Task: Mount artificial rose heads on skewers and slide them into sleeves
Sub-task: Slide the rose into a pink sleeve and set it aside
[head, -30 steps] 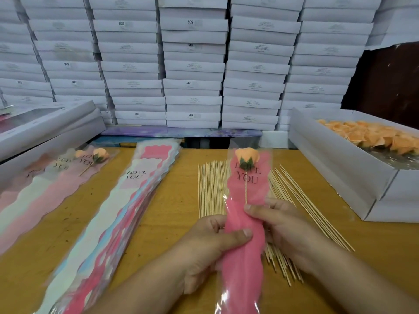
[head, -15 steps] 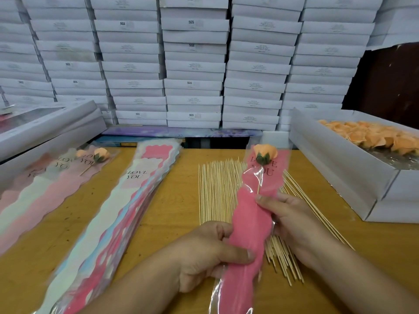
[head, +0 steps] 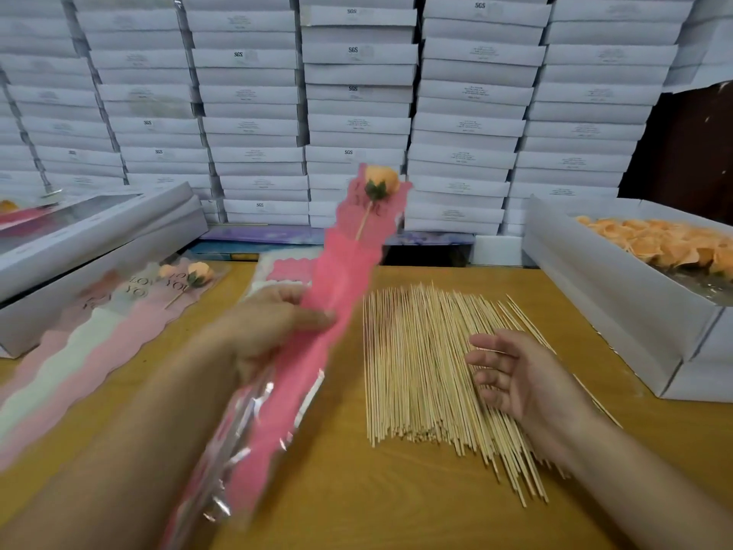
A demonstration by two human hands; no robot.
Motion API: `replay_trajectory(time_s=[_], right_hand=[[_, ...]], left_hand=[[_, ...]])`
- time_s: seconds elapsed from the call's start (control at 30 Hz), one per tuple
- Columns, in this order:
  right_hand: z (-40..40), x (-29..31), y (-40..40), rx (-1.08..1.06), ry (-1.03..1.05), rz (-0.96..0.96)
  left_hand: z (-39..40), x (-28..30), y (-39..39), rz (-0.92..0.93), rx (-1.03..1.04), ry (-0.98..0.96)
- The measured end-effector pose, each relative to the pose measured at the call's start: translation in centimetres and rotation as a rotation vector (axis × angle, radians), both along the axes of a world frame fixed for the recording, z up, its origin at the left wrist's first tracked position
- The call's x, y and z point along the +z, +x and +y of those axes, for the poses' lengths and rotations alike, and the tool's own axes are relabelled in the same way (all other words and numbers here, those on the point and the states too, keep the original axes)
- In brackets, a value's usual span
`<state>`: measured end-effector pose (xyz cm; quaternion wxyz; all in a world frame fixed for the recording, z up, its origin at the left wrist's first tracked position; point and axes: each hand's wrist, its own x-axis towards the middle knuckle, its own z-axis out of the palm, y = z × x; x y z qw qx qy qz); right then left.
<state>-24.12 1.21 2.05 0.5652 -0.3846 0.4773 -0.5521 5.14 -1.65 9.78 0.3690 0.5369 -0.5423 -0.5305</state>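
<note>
Your left hand (head: 277, 323) pinches the pink sleeve (head: 313, 331), blurry but apparently lifted off the table (head: 337, 490), rose (head: 381, 180) up top. Right hand (head: 515, 375) rests relaxed, empty, on the skewers (head: 416, 351).

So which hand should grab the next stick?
The right hand: it is open and empty, right over the pile of wooden skewers. The left hand is busy holding the finished pink sleeve.
</note>
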Motion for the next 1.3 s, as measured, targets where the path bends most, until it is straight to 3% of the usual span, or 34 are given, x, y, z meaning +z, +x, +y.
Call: replay_trajectory(time_s=[0.23,0.57,0.83,0.97,1.1,1.3], right_hand=[[-0.2,0.3,-0.1,-0.027,-0.001,0.002],[0.2,0.6,0.3,-0.030,-0.016,0.029],[0.1,0.5,0.1,-0.044,-0.025,0.038],[0.1,0.5,0.2,-0.045,-0.024,0.035],[0.1,0.5,0.2,-0.048,-0.029,0.041],[0.1,0.7,0.2,-0.039,-0.036,0.047]], left_hand=[[-4.7,-0.1,11.7,-0.300,0.375,-0.155],[-5.4,-7.9,24.6,-0.623,0.660,0.107],[-4.6,-9.1,23.5,-0.936,0.677,-0.085],[-4.2,-8.9,22.3,-1.235,0.598,-0.273],[-3.9,-9.1,21.5,-1.420,0.497,-0.229],[-3.5,-8.3,19.1,-1.409,0.555,-0.097]])
